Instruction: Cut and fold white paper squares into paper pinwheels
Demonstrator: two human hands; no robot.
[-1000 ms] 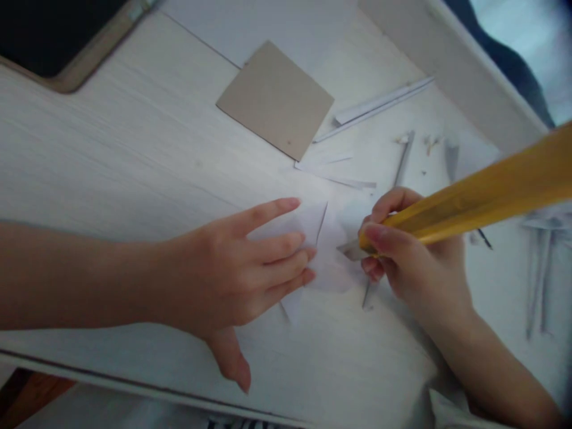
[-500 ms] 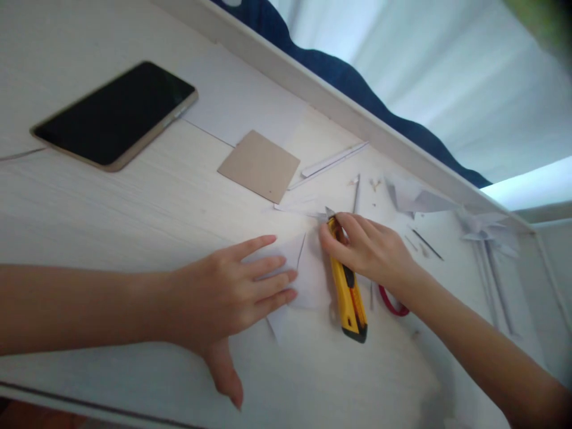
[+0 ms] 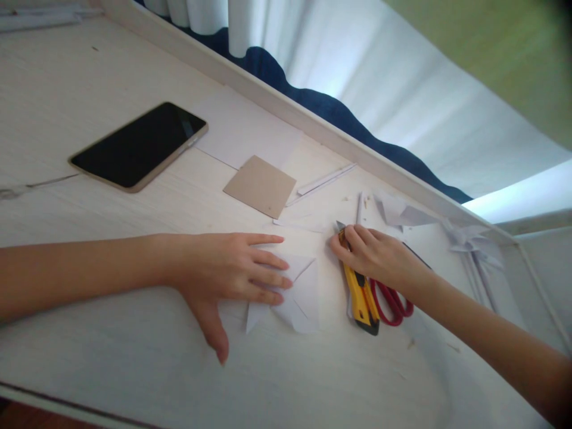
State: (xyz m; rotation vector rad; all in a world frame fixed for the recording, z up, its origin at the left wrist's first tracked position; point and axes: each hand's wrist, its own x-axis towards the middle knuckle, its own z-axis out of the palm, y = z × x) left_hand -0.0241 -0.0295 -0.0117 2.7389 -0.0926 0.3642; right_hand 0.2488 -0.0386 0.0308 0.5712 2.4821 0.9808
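Observation:
My left hand [image 3: 227,274] lies flat on a folded white paper piece [image 3: 300,295] on the white table [image 3: 89,333], fingers stretched out and pressing it down. My right hand [image 3: 378,256] rests on the front end of a yellow utility knife [image 3: 361,295] that lies on the table right of the paper, its blade tip pointing away from me. The fingers curl loosely over the knife. Red-handled scissors [image 3: 393,304] lie right beside the knife, partly under my right wrist.
A black phone [image 3: 138,146] lies at the left. A brown cardboard square [image 3: 260,186] and a white sheet [image 3: 250,134] sit behind my hands. Paper strips and scraps [image 3: 469,241] litter the right side. A raised table edge [image 3: 313,128] and curtains run along the back.
My right hand brought the knife down from the air and laid it flat on the table. The view tilted up and back. My left hand slid slightly, staying on the paper.

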